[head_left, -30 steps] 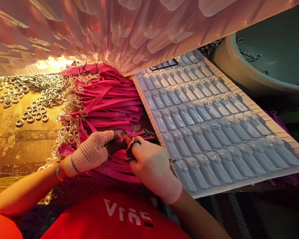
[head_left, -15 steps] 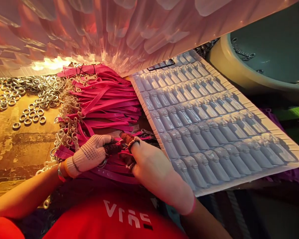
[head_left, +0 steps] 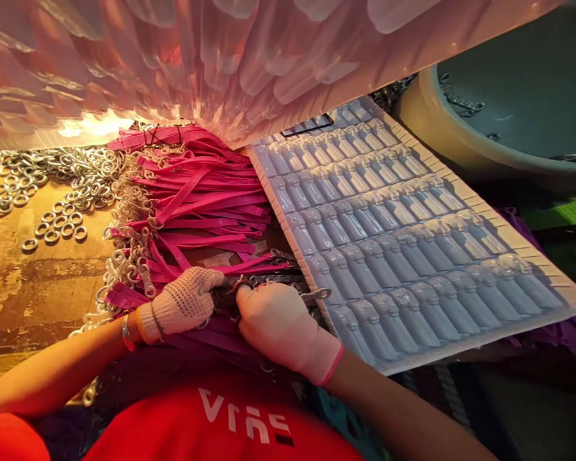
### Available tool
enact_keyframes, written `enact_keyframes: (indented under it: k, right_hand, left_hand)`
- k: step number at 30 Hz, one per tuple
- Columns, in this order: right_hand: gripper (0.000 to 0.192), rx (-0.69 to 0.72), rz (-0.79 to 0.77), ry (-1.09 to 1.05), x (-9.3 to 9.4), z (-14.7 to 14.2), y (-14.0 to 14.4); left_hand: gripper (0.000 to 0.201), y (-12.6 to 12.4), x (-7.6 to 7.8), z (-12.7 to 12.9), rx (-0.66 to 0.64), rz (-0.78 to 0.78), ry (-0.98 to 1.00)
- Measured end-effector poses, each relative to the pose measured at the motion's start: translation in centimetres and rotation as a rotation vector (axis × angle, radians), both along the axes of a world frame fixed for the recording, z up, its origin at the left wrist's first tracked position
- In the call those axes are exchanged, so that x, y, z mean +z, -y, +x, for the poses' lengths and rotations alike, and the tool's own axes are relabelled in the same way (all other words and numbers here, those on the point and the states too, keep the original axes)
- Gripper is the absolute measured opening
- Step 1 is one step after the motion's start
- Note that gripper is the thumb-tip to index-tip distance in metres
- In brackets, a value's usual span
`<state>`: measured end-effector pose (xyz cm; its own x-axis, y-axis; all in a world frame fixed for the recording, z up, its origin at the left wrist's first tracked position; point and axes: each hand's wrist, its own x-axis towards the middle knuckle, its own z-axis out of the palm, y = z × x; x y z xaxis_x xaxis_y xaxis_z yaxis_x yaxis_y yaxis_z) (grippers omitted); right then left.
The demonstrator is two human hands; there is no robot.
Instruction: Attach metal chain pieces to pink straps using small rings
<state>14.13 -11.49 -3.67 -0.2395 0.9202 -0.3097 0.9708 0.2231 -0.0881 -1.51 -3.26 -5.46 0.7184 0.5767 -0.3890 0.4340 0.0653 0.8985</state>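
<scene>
My left hand [head_left: 185, 301], in a dotted white glove with dark fingertips, is closed over the near end of a pile of pink straps [head_left: 206, 192]. What its fingers grip is hidden. Right beside it, my right hand [head_left: 278, 320] makes a fist in a whitish glove, its fingertips almost meeting the left ones. A metal clasp [head_left: 319, 293] sticks out to the right from this fist. Small metal parts [head_left: 264, 280] show just beyond the knuckles. Along the left ends of the straps hang pale metal clasps [head_left: 134, 218].
Loose metal rings [head_left: 60, 221] lie on the worn wooden table [head_left: 43, 294] at left. A white moulded plastic tray [head_left: 384, 256] lies right of the straps. Another moulded sheet [head_left: 221, 57] hangs low overhead. A large tub [head_left: 422, 121] holding some metal clasps stands at upper right.
My right hand has turned over and drawn slightly nearer to me, and a metal clasp now shows beside it. My left hand has shifted slightly right and stays closed.
</scene>
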Motion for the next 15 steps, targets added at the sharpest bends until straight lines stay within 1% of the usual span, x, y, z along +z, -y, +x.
enact_keyframes:
  k: [2, 3, 5, 6, 7, 8, 10, 11, 13, 15]
  right_hand:
    - [0.016, -0.037, 0.0, 0.014, 0.1, 0.0, 0.2]
    - [0.016, -0.064, 0.003, 0.017, 0.2, 0.2, 0.2]
    - [0.012, -0.112, 0.036, -0.01, 0.6, 0.8, 0.1]
    - [0.011, -0.135, 0.078, -0.058, 0.7, 1.2, 0.0]
    - [0.015, -0.166, 0.13, -0.132, 0.8, 1.8, -0.2]
    - [0.023, -0.206, 0.181, -0.226, 0.6, 2.3, -0.5]
    - [0.036, -0.296, 0.236, -0.409, 0.0, 3.4, -0.9]
    - [0.039, -0.342, 0.238, -0.462, -0.5, 3.8, -1.0]
    - [0.042, -0.417, 0.218, -0.445, -1.4, 4.3, -1.2]
    - [0.045, -0.493, 0.219, -0.295, -1.9, 4.7, -1.1]
  left_hand:
    - [0.037, -0.2, 0.0, 0.1, -0.054, 0.091, -0.012]
    - [0.037, -0.3, 0.1, 0.1, -0.054, 0.154, 0.0]
    - [0.032, -0.5, 0.5, 0.1, 0.056, 0.208, 0.065]
    - [0.028, -0.6, 0.8, 0.1, 0.124, 0.183, 0.097]
    - [0.025, -0.8, 1.2, 0.1, 0.192, 0.116, 0.121]
    - [0.023, -1.0, 1.5, 0.1, 0.254, 0.009, 0.145]
    - [0.022, -1.4, 2.1, 0.1, 0.358, -0.301, 0.201]
    - [0.022, -1.7, 2.2, 0.0, 0.394, -0.447, 0.229]
    - [0.025, -2.2, 2.1, -0.3, 0.454, -0.678, 0.269]
    - [0.028, -2.6, 1.7, -0.7, 0.496, -0.849, 0.273]
